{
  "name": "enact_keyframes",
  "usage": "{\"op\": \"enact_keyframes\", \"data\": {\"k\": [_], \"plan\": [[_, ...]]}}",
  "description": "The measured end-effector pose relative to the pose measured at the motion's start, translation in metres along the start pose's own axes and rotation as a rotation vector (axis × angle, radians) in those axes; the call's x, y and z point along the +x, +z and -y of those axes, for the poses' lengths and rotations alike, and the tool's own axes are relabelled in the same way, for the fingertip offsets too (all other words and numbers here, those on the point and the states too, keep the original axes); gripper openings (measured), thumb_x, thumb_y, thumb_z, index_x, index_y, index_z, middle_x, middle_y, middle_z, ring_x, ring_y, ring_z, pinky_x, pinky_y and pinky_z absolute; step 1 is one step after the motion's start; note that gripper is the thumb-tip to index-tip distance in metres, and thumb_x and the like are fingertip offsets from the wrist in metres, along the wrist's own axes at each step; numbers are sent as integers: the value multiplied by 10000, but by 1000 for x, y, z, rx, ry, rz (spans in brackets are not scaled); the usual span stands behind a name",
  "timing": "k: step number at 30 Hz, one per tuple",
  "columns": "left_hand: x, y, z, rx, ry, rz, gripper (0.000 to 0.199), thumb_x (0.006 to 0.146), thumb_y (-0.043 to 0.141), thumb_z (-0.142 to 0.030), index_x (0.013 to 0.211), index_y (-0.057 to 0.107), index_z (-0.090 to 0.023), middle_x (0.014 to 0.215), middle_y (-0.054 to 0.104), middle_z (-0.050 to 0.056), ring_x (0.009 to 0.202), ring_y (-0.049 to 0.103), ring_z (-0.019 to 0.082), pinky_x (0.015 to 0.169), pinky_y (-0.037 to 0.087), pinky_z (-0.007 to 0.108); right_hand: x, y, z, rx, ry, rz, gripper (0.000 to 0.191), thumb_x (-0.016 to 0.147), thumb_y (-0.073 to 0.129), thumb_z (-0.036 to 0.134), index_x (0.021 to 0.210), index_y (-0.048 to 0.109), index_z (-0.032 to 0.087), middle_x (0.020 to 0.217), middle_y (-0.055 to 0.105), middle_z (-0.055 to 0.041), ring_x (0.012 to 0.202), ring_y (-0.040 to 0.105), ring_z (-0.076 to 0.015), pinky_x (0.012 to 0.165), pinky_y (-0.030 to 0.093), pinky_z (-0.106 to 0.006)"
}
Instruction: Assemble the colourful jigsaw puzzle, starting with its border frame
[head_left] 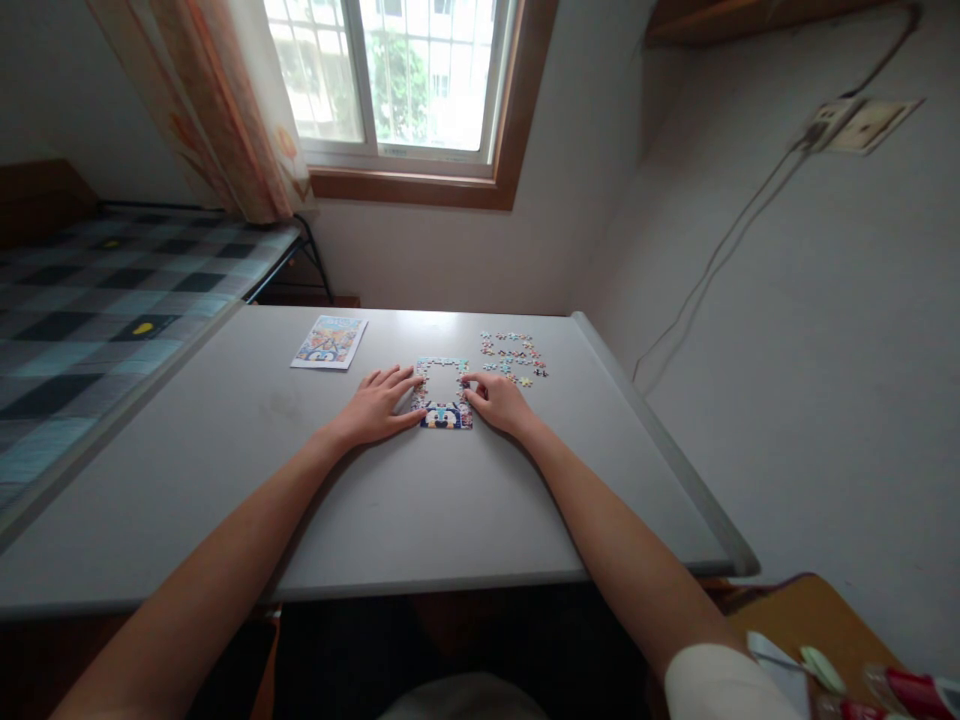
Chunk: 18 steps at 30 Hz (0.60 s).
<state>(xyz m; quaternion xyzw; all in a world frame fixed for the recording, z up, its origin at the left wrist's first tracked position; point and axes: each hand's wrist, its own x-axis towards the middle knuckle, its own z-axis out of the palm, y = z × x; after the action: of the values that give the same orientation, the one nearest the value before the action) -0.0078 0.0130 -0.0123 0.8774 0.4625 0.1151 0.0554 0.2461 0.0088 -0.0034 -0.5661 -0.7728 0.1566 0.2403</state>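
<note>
A partly assembled jigsaw puzzle [444,417] lies flat on the table, its border joined around a bare middle and a blue cartoon face along the near side. My left hand [380,402] rests palm down with fingers spread, its fingertips touching the puzzle's left edge. At the right edge, my right hand [497,400] has its thumb and fingers bent together on a small puzzle piece [465,382], which the fingertips mostly hide. Loose puzzle pieces [514,355] are scattered just beyond and to the right of that hand.
A printed picture sheet [330,343] lies on the grey-white table [420,510], left of the puzzle. Walls border the far and right sides, with a checked bed [150,270] at left. Several small items sit on a wooden seat [825,620] at lower right.
</note>
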Motion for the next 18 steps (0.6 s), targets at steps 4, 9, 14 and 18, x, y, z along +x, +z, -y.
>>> {"op": "enact_keyframes", "data": {"k": [4, 9, 14, 18], "plan": [[0, -1, -1, 8, 0, 6, 650, 884, 384, -650, 1409, 429, -271, 1530, 333, 48, 1417, 261, 262, 1153, 189, 448, 1, 0, -1, 0, -8, -2, 275, 842, 567, 257, 1082, 688, 203, 733, 654, -7, 650, 542, -128, 658, 385, -233], [0, 0, 0, -4, 1, 4, 658, 880, 387, -654, 1414, 425, -271, 1532, 329, 45, 1418, 255, 271, 1153, 188, 457, 1, 0, 0, 2, -1, 9, 284, 843, 564, 261, 1093, 687, 207, 732, 651, -7, 651, 541, -129, 660, 384, -235], [0, 0, 0, 4, 8, -3, 656, 883, 383, -655, 1410, 432, -269, 1527, 339, 47, 1414, 265, 272, 1151, 194, 449, 0, -1, 0, 1, 3, 10, 284, 841, 563, 260, 1088, 691, 206, 734, 651, -10, 654, 538, -130, 664, 383, -235], [1, 0, 0, 17, 6, 7, 655, 889, 377, -651, 1417, 422, -264, 1531, 329, 47, 1412, 267, 271, 1151, 194, 450, 1, 0, 0, 0, 1, 11, 285, 838, 563, 253, 1088, 690, 202, 732, 650, -9, 655, 536, -129, 663, 380, -233]]}}
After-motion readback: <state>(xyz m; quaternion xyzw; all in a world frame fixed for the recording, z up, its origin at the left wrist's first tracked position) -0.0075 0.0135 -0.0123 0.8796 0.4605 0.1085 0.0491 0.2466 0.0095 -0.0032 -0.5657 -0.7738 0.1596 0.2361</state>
